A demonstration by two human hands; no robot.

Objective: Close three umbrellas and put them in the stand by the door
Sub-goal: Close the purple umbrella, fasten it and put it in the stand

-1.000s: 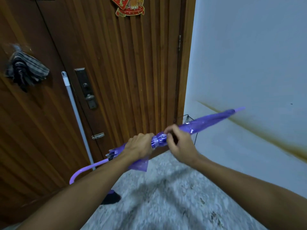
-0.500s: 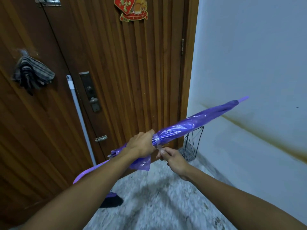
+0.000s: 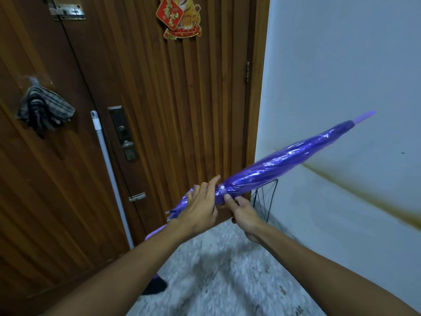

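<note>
Head view, facing a corner where a wooden door (image 3: 159,110) is meeting a pale wall (image 3: 341,65). A furled purple umbrella (image 3: 284,165) is lying slantwise in mid-air, its tip pointing up to the far right, its curved handle running down to the near left behind the left forearm. The left hand (image 3: 200,208) is lying over the canopy with fingers extended and loosely spread, resting on the folds rather than curling round them. The right hand (image 3: 243,213) is coming from below, its thumb and forefinger pinching the closure strap beside a small white snap. A black wire stand (image 3: 268,201) is sitting on the speckled floor (image 3: 227,281) at the foot of the wall, just right of the door and partly hidden behind the umbrella. A pale pole (image 3: 107,167) is leaning against the door beside the lock plate (image 3: 124,133); a striped cloth (image 3: 43,108) is hanging to the left, and a red paper ornament (image 3: 177,17) is sticking near the top.
</note>
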